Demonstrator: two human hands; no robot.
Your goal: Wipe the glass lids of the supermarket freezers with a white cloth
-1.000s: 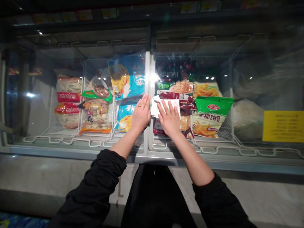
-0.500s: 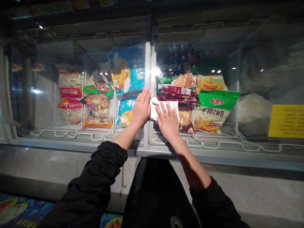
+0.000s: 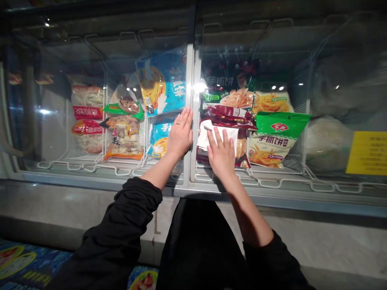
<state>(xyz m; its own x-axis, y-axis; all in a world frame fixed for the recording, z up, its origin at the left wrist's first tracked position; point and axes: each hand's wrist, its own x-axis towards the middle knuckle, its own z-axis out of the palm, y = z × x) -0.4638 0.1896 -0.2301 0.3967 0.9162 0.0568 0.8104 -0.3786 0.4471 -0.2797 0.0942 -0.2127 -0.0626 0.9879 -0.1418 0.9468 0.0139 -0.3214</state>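
My right hand (image 3: 221,155) lies flat with fingers spread, pressing a folded white paper wipe (image 3: 202,135) against the right glass lid (image 3: 229,38) of a chest freezer. My left hand (image 3: 180,135) is open too, its fingers stretched out along the right edge of the left glass lid (image 3: 163,34), beside the grey middle frame (image 3: 190,92). Under the glass near my left hand are blue bags of pancakes (image 3: 165,84). Below my right hand, dark red packages (image 3: 228,117) show, partly covered by the wipe.
A green and white bag (image 3: 275,139) stands right of the dark red packages. Farther right, a yellow notice (image 3: 367,153) is on the glass. Bags with red labels (image 3: 87,112) lie at left in wire baskets. The freezer's front edge (image 3: 272,199) runs before my body.
My right hand has slid the wipe a little to the right over the glass, away from the middle frame. My left hand stays at its place.
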